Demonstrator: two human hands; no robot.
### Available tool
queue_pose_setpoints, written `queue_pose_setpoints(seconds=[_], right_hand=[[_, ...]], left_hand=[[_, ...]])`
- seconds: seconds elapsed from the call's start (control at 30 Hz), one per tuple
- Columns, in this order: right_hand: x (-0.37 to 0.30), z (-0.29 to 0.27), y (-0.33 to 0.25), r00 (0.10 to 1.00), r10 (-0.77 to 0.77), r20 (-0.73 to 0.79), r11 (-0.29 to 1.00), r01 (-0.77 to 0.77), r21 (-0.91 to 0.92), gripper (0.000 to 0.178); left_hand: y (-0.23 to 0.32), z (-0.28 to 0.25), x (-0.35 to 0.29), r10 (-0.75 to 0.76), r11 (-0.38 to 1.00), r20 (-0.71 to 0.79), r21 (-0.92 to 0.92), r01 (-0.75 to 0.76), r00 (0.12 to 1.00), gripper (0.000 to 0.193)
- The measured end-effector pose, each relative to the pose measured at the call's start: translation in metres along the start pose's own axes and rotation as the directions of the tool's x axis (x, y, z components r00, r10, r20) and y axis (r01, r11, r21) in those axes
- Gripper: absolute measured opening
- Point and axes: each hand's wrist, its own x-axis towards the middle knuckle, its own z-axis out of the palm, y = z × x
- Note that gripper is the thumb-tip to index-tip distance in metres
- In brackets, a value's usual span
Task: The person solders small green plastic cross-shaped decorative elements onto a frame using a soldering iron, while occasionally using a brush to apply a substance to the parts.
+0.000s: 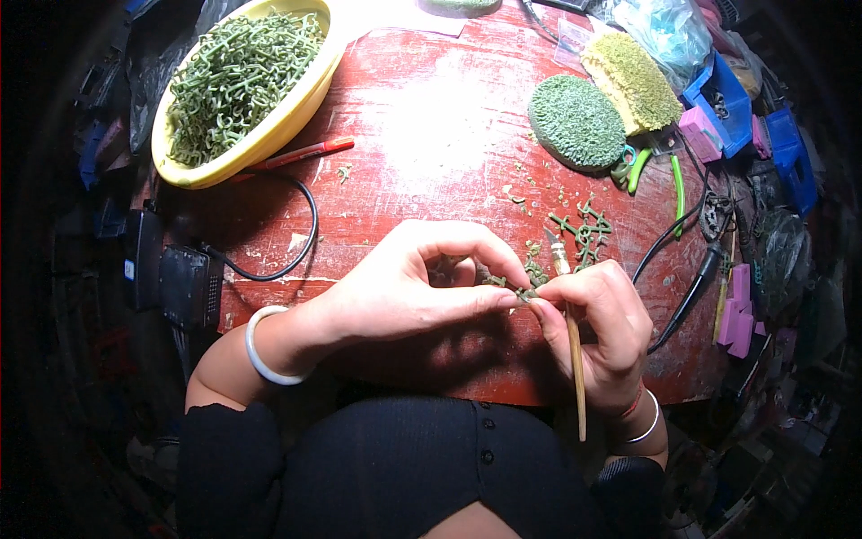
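My left hand (395,286) is closed in a pinch, thumb and index fingertip together on a small green branched piece (496,281). Against it, my right hand (606,314) pinches with thumb and forefinger, where another bit of green (527,294) shows between the fingertips. Tucked in the same right hand is a slim craft knife (576,377) with a wooden handle; its blade points away from me. How the piece is shaped under the fingers is hidden. Just beyond the hands, several loose green branched pieces (588,235) lie on the red tabletop (395,202).
A yellow basin (310,112) heaped with green branched pieces (242,85) stands far left, beside a red pen (310,153). A round green textured pad (575,121), a yellow-green sponge (633,81), green-handled pliers (639,171) and blue bins (723,103) sit far right. Black cables (314,225) lie at both sides.
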Motion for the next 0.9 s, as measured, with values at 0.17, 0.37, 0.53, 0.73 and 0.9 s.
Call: queue_pose_setpoints(seconds=[0.17,0.37,0.53,0.73,0.9], right_hand=[[0.0021,-0.0032,-0.0017,0.998,-0.007,-0.07,0.997,0.012,0.074,0.023],[-0.0021,-0.0076,0.0009,0.976,-0.159,-0.152,0.97,0.183,0.16,0.034],[-0.0031,-0.0093,-0.0009,0.979,-0.147,-0.143,0.973,0.17,0.157,0.033],[-0.0027,-0.0073,0.0008,0.98,-0.166,-0.114,0.972,0.182,0.149,0.033],[-0.0027,-0.0078,-0.0005,0.981,-0.167,-0.097,0.975,0.179,0.13,0.032]], left_hand=[[-0.0009,0.0017,0.0007,0.054,0.996,-0.069,-0.068,-0.059,0.996,0.016],[-0.0028,0.0012,0.0016,0.051,0.991,-0.093,-0.123,-0.062,0.994,0.015],[-0.0001,0.0007,0.0014,0.013,0.992,-0.09,-0.123,-0.024,0.996,0.015],[-0.0004,0.0008,0.001,0.039,0.993,-0.095,-0.107,-0.05,0.995,0.015],[-0.0014,0.0009,0.0021,0.067,0.993,-0.095,-0.094,-0.076,0.993,0.014]])
